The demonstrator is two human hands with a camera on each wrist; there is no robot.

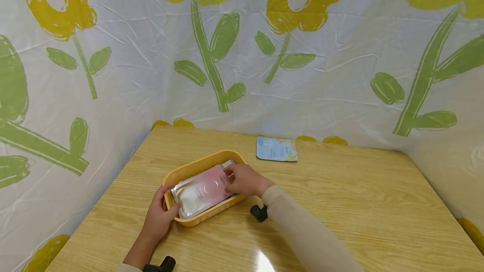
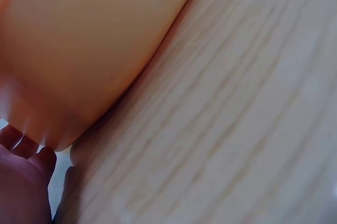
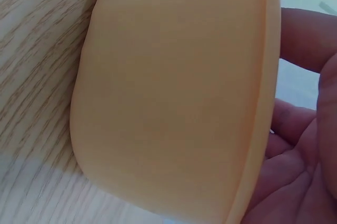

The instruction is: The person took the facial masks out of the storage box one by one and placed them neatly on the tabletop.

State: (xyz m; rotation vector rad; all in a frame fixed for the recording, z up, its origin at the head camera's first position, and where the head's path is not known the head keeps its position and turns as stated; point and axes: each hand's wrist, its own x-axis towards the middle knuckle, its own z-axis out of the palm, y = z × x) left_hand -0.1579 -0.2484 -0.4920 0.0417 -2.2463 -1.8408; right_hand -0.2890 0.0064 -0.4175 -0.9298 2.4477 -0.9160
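Observation:
A yellow basket (image 1: pixel 204 217) stands on the table. On top inside it lies a pink and silver foil packet (image 1: pixel 206 190), above a blue-and-white packet that shows mostly at the edges. My left hand (image 1: pixel 160 213) grips the left end of the basket, its thumb and fingers over the rim beside the packet's silver end. The right hand (image 1: pixel 243 179) reaches over the basket's right end and holds the pink end of the packet between thumb and fingers. In the right wrist view the basket's wall (image 3: pixel 174 92) hides part of that hand's work.
A light blue packet (image 1: pixel 277 149) lies farther back on the wood-grain table (image 1: pixel 340 205), right of the basket. Flower-printed cloth (image 1: pixel 242 66) hangs behind the table and along its sides. Black wrist devices (image 1: pixel 259 212) sit at both wrists.

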